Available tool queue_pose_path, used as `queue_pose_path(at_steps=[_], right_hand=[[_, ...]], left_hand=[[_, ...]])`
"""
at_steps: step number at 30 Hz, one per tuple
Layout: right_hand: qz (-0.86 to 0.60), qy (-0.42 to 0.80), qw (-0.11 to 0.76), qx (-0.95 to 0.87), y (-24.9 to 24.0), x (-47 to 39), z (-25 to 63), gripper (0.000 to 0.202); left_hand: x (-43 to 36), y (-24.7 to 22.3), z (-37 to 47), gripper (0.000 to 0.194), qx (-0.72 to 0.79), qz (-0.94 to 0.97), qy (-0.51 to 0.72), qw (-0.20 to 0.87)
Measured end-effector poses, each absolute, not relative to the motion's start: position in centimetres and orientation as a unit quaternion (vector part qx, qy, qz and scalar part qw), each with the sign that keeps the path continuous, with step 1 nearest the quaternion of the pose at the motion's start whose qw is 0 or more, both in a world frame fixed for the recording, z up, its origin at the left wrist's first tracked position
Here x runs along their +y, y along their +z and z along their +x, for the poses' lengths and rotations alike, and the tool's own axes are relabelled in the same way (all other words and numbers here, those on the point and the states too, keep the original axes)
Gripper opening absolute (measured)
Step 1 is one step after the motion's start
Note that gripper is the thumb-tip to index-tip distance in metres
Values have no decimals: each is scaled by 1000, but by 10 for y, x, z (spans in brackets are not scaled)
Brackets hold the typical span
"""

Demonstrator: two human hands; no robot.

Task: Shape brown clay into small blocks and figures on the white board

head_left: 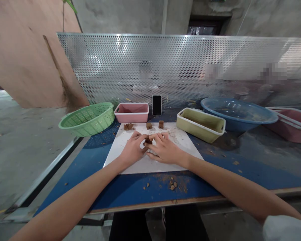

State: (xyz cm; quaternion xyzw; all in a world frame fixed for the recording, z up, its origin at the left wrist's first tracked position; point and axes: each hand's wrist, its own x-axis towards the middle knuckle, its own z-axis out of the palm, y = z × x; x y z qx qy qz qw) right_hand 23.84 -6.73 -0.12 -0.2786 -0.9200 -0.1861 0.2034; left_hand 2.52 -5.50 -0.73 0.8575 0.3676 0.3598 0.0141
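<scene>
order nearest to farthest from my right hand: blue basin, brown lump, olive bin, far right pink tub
1. Brown lump, at the right hand
2. Olive bin, right side
3. Blue basin, farther right
4. Pink tub, far right

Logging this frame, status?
Both hands together on dark brown lump, above white board. Three brown pieces beyond. Crumbs on board.

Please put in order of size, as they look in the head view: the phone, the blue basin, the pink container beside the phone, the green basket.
Largest to smallest:
1. Blue basin
2. Green basket
3. Pink container
4. Phone
</scene>
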Motion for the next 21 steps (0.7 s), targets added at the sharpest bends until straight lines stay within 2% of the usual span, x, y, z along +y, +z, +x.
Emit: queue_pose_path(at_steps=[8,13,18,21], right_hand=[[-281,-196,210,-916,-2,-68,237,46],[-287,-117,258,-915,-1,-64,244,31],[-395,-22,351,-849,-3,-59,243,27],[-465,32,373,-802,-5,-58,237,29]], left_hand=[[-54,-7,25,31,378,851,362,32],[-53,-11,25,31,379,849,365,49],[-53,-14,25,52,422,829,365,50],[-54,-13,26,55,398,849,348,-4]])
